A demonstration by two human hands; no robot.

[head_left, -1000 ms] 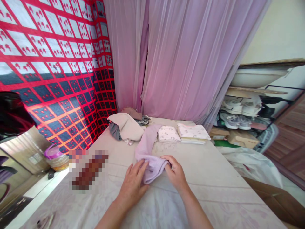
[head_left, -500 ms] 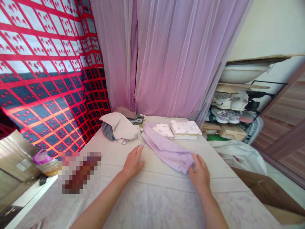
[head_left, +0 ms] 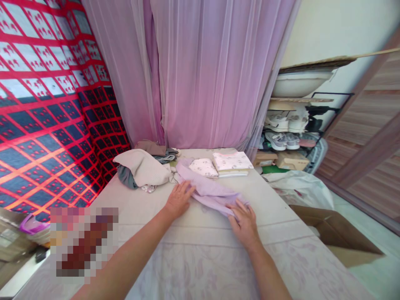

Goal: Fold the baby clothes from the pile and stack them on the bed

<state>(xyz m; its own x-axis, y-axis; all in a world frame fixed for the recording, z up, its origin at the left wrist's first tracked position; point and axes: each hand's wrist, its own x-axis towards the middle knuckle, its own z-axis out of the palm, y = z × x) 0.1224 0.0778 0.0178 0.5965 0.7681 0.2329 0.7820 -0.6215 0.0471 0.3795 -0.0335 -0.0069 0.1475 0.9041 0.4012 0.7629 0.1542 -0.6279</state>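
Two bare hands work a lilac cloth (head_left: 208, 191) laid slantwise on a bed (head_left: 200, 250). The left hand (head_left: 178, 199) lies flat and released, fingers spread on the cloth's upper stretch. The right hand (head_left: 244, 218) presses on the lower end at 4 o'clock from the left, fingers (head_left: 235, 207) curled over the edge; whether that grip pinches the fabric cannot be told. At 10 o'clock from the cloth sits a loose clothes heap (head_left: 140, 168); at 1 o'clock, folded stacks (head_left: 223, 163) touch its far end. Curtains (head_left: 200, 71) hang behind.
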